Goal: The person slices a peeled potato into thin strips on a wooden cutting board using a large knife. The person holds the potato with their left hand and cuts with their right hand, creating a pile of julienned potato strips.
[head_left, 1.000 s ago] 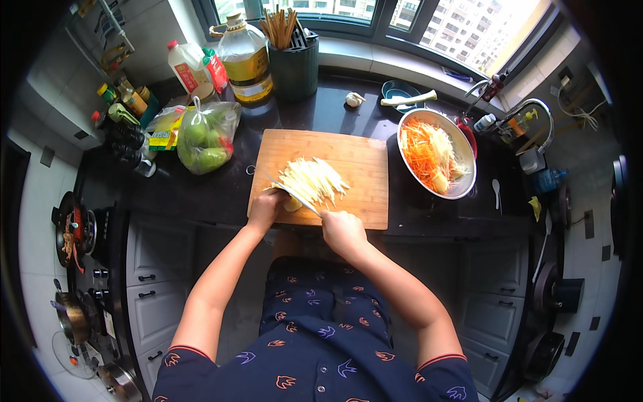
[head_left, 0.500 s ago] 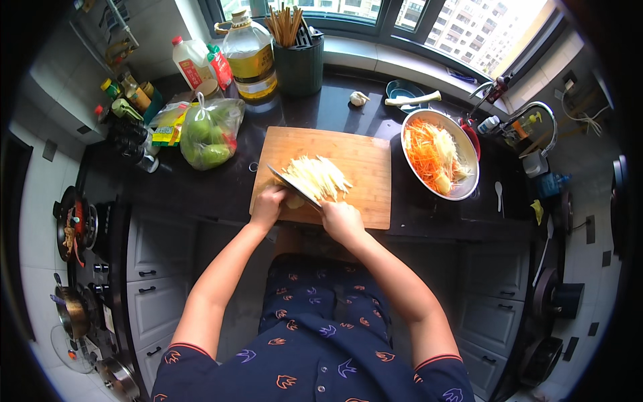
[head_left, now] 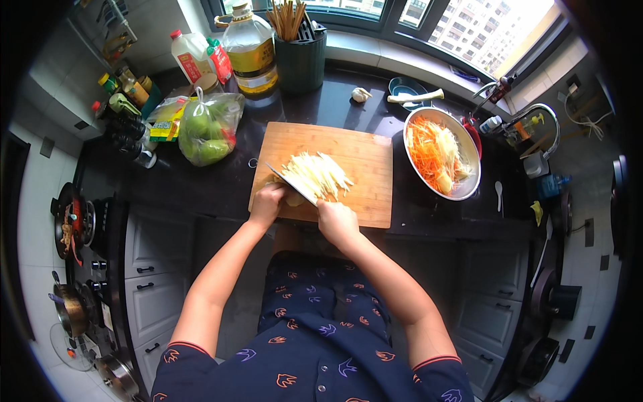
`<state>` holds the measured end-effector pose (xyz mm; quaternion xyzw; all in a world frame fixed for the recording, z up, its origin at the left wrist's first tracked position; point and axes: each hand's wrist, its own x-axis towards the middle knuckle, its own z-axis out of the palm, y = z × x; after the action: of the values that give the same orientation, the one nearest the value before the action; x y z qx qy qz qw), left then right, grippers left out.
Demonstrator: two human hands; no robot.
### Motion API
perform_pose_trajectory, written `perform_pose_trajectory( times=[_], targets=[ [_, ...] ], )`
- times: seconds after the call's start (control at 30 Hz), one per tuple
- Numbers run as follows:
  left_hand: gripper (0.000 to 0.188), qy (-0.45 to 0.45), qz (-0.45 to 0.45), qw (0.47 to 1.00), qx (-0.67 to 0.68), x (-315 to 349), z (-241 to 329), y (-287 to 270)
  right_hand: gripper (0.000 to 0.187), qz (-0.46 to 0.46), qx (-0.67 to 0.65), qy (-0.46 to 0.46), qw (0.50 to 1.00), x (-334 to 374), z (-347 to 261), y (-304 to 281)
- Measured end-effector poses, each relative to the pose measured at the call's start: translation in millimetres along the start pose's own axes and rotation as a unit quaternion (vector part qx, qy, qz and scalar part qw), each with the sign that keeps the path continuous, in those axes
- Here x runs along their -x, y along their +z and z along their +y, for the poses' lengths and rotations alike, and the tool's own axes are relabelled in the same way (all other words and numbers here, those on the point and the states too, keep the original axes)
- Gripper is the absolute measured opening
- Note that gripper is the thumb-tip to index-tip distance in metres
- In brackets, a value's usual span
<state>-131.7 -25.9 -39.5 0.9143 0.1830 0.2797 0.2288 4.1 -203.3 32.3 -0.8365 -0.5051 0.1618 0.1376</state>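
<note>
My right hand (head_left: 337,220) is closed around the handle of a kitchen knife (head_left: 296,185), its blade slanting up and left across the cutting board. My left hand (head_left: 267,204) has its fingers curled on a pale yellow piece of potato (head_left: 293,199), right against the near side of the blade; the fingers hide part of the piece. Beyond the blade lies a heap of cut potato strips (head_left: 320,173). All of this rests on the wooden cutting board (head_left: 368,181) at the counter's front edge.
An oval dish (head_left: 474,175) of shredded carrot and pale shreds stands right of the board. Garlic (head_left: 360,95) and a peeler-like white-handled tool (head_left: 416,98) lie behind. At left are a bag of green produce (head_left: 206,130), an oil jug (head_left: 249,53) and a chopstick holder (head_left: 300,63).
The knife and my right hand have shifted very slightly left against the potato piece. My left hand stays in place. The whole view has moved a little.
</note>
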Motion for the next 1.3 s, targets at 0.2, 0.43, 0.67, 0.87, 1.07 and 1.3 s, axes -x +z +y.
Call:
perform_pose_trajectory(
  times=[0.2,0.43,0.67,0.87,1.07,1.3],
  targets=[
    [0.023,-0.01,-0.005,1.0,-0.006,-2.4,4.7,-3.8,0.013,0.012,-0.012,-0.006,1.0,-6.5,1.6,-5.6],
    [0.021,-0.006,0.013,1.0,-0.024,3.0,-1.6,2.5,0.015,-0.009,-0.002,-0.002,1.0,14.4,-9.2,-27.9],
    [0.018,0.008,0.009,1.0,-0.009,-0.7,8.9,-3.3,0.015,-0.005,0.003,0.007,1.0,3.7,-0.9,0.3],
    [0.022,0.017,0.001,1.0,0.006,1.7,1.4,-5.5,0.017,-0.016,-0.045,0.014,0.999,-15.2,7.0,6.6],
    [0.022,0.026,-0.01,0.999,0.022,2.5,0.4,-7.4,0.018,0.005,-0.047,0.015,0.999,-0.4,-2.0,-6.5],
    [0.021,0.02,-0.003,0.999,0.046,6.0,4.3,-6.3,0.015,-0.014,-0.012,0.009,1.0,17.2,-11.6,-28.1]
  ],
)
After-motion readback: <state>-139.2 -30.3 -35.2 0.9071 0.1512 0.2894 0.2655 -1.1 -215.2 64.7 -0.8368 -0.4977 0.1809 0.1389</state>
